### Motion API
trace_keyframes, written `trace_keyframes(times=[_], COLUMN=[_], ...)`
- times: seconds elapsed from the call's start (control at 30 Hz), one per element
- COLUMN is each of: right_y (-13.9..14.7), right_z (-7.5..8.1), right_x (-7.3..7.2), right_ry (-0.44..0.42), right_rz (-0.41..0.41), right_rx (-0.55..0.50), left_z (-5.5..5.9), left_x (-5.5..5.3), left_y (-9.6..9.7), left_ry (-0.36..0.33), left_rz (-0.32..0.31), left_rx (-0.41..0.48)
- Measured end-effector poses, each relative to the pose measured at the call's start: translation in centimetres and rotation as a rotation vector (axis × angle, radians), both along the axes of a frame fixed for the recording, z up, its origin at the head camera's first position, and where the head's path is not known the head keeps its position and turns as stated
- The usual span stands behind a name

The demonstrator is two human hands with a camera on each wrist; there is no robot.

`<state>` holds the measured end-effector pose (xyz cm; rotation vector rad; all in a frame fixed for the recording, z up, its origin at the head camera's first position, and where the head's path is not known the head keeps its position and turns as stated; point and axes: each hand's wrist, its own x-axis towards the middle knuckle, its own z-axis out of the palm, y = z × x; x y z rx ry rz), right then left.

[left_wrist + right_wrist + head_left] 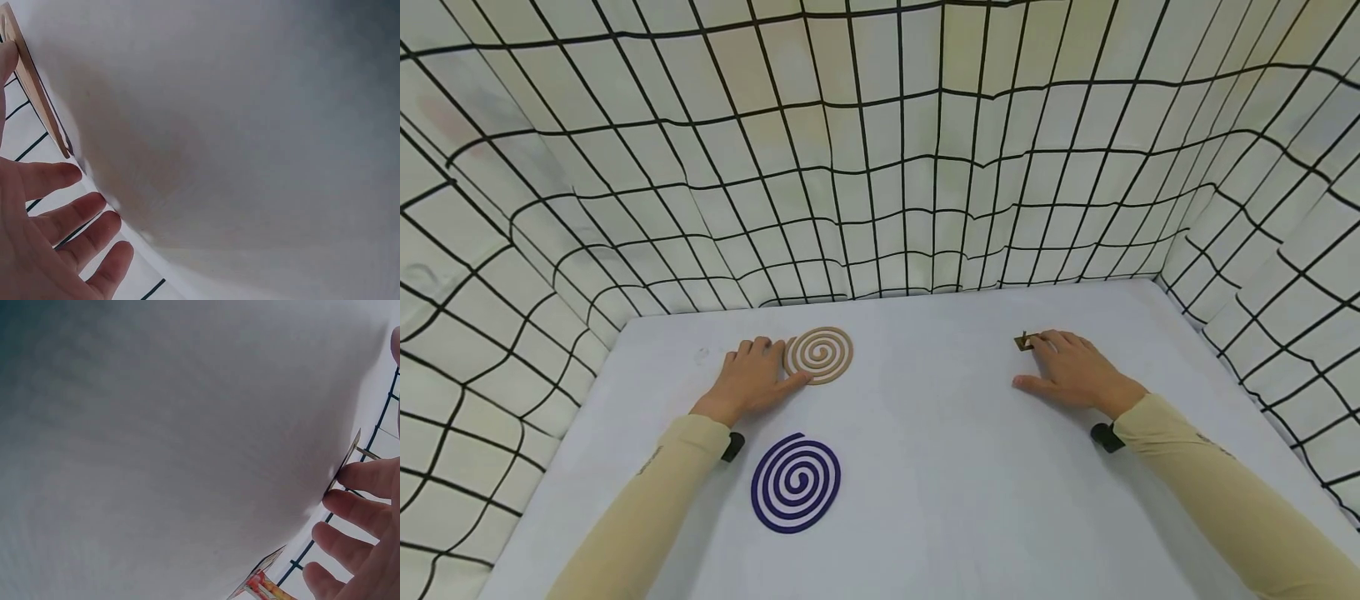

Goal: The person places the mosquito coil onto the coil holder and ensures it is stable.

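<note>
Grip slack, head view: your left hand at tan coil, left along far edge of tabletop; your right hand at small metal stand, farther right. Left wrist: thumb touching coil, fingers spread. Right wrist: two fingertips against stand, fingers loose.

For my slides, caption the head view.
Left hand touches a flat tan spiral, right hand a small golden metal stand; flat purple spiral nearby.

Small brown stand partly hidden by right hand. Left wrist view: tan coil cut off by edge. Right wrist view: colourful object cut off.
</note>
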<state>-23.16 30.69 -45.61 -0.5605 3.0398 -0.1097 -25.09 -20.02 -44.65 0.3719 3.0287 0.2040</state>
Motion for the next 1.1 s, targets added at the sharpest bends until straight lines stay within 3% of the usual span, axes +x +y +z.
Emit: trace_keyframes(times=[0.53,0.83,1.1], right_y=[-0.9,-1.4,-2.0], right_z=[-0.1,-0.3,-0.1], right_x=[0.3,0.2,0.3], right_ry=[-0.024,-0.043,-0.047], right_rz=[-0.002,-0.016,0.02], right_rx=[-0.012,0.018,0.006], left_z=[0.1,0.1,0.0], left_x=[-0.5,-0.9,-1.4], left_y=[0.4,0.7,1.0], left_ry=[-0.014,-0.033,-0.07], left_rz=[-0.029,-0.078,-0.076], left_rx=[0.046,0.056,0.097])
